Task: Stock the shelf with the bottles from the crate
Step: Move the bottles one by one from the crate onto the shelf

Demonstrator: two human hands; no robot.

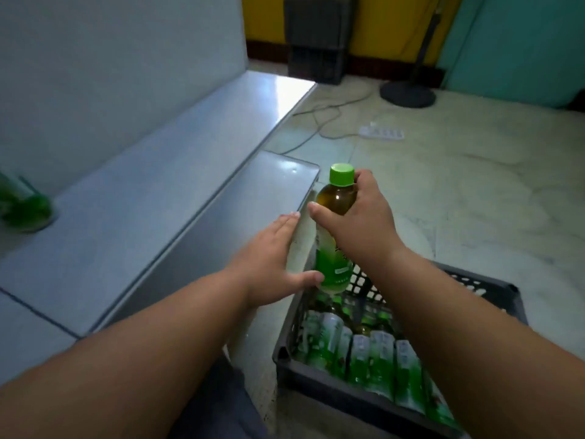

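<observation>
My right hand grips a tea bottle with a green cap and green label around its upper body, holding it upright above the crate's far left corner. My left hand is flat with straight fingers beside the bottle, its thumb touching the bottle's lower part. The dark plastic crate stands on the floor at lower right and holds several more green-labelled bottles lying down. The grey metal shelf runs along the left, with a lower shelf board in front. One blurred green bottle stands on the shelf at far left.
A white power strip and cables lie on the pale floor beyond the crate. A fan stand base and a dark heater-like box stand against the yellow back wall. A white panel backs the shelf.
</observation>
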